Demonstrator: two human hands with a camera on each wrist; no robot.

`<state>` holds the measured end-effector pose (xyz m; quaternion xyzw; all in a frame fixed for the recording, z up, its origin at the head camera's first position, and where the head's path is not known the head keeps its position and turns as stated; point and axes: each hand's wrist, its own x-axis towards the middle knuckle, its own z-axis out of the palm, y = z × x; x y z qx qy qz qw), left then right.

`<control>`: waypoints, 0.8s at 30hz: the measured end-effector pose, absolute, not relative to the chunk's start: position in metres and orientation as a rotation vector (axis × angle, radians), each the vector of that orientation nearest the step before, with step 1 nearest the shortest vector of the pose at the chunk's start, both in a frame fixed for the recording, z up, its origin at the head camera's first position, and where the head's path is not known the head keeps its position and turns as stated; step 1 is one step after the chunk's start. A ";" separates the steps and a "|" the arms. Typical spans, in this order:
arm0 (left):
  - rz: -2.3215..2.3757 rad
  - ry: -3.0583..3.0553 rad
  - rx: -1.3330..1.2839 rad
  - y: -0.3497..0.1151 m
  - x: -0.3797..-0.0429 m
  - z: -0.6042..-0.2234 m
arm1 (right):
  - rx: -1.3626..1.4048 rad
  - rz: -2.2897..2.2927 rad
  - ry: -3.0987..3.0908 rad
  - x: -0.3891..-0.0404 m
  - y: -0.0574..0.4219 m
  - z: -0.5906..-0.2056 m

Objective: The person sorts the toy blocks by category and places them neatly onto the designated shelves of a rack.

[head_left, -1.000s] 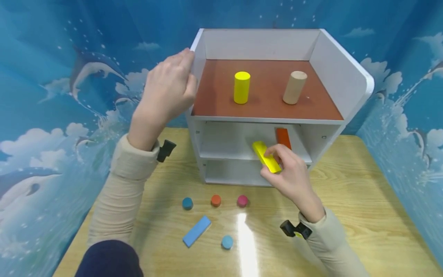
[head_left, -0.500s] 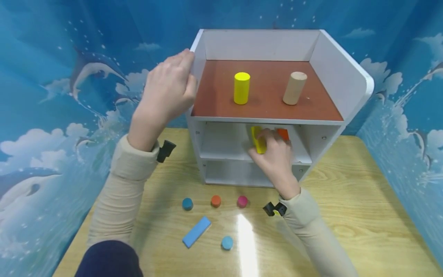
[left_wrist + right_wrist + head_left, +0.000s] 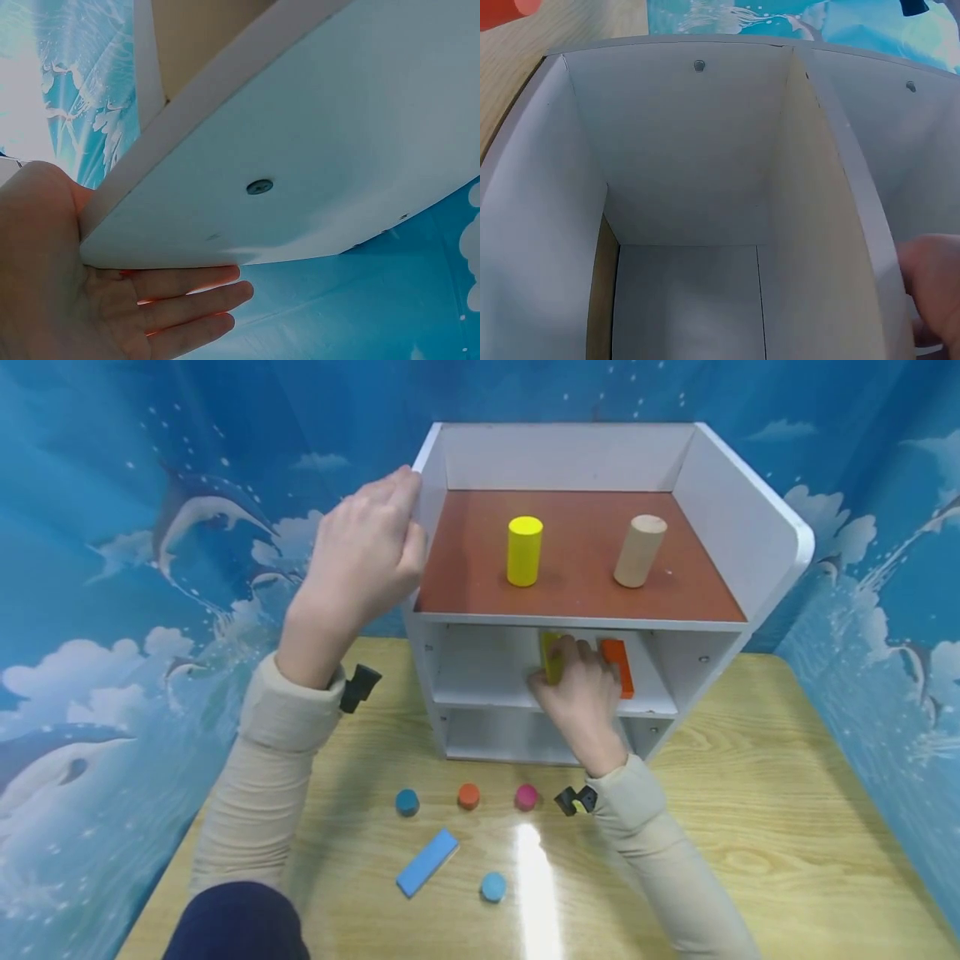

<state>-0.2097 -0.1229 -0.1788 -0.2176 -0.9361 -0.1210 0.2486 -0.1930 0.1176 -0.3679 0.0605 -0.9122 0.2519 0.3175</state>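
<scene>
R hand [image 3: 581,689] pinches slim yellow block [image 3: 552,667], shaded, part-hidden, in mid bay [image 3: 480,668] of shelf [image 3: 570,620], L of 1 orange block [image 3: 620,667]; L hand [image 3: 363,552] grips shelf's side.

No text, label, brand, number or sign can be read in the head view or either wrist view, whether on the white shelf unit [image 3: 738,518], the blue block [image 3: 427,862], the tabletop [image 3: 765,802] or the printed backdrop [image 3: 112,618].
</scene>
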 end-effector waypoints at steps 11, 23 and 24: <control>-0.336 -2.543 -0.605 -0.122 -0.209 -0.179 | 0.176 0.611 -2.371 -0.195 0.112 -0.371; -0.334 -2.541 -0.597 -0.122 -0.210 -0.179 | 0.193 0.526 -2.337 -0.196 0.111 -0.373; -0.336 -2.541 -0.596 -0.122 -0.210 -0.180 | 0.195 0.526 -2.334 -0.196 0.111 -0.373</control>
